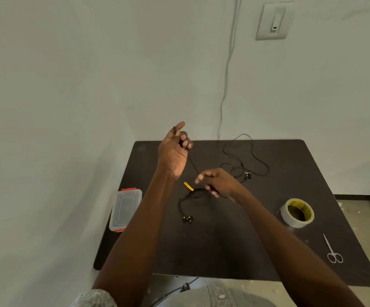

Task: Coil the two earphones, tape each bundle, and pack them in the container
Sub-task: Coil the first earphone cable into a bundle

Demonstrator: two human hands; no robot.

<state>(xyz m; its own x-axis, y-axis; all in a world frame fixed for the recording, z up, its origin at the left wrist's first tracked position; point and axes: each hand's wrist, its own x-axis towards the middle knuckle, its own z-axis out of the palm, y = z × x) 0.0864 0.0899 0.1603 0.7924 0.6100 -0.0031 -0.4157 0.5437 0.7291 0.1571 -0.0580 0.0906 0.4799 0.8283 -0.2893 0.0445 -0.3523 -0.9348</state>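
Left hand [174,151] raised above the table's far left edge, fingers curled on the plug end of the first earphone [190,197], with cable turns wound round the fingertips. Right hand [218,182] lower, over the middle of the table [223,247], fingers curled and pinching the same cable where it trails down. From there the wire drops in a loose loop to the yellow-marked buds lying just below. Small yellow tab [188,186] on the cable between the hands.

Judged early in the task: coiling of the first set only begun, most of its length still slack on the table. Second earphone [246,160] untouched, sprawled in open loops at the far side, well apart from the first. No tape cut, no bundle made, nothing packed.

Container [125,210] at the left edge, clear with red clips; lid seemingly on, so opening likely needed before packing. Tape [297,213] on the right, scissors [334,251] nearer and farther right, both within reach and unused.

Little in the way; main risk seems to be the slack loop snagging on the buds while winding.
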